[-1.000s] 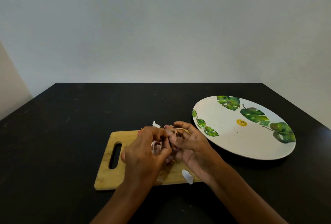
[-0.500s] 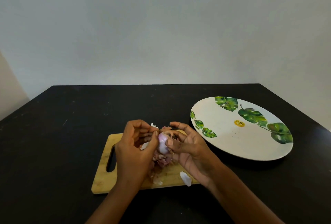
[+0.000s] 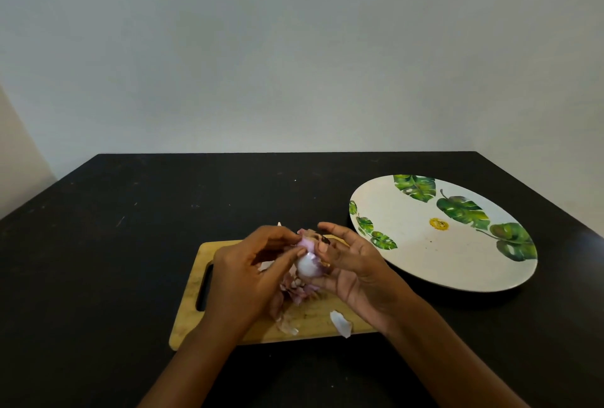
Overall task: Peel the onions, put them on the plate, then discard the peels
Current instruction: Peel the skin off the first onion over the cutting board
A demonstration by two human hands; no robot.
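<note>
2 hands work just above the wooden cutting board: the right hand has its fingers curled around a half-peeled onion, and the left hand pinches a flap of skin at the onion's top. Loose peels lie heaped on the board under the hands, with 1 pale piece near its front edge. The leaf-printed plate stands on the black counter to the right of the board, apart from the onion.

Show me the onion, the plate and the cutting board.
onion [image 3: 307,265], head view, its peeled pale side.
plate [image 3: 425,264], head view, bare white centre.
cutting board [image 3: 188,326], head view, bare near-left corner.
</note>
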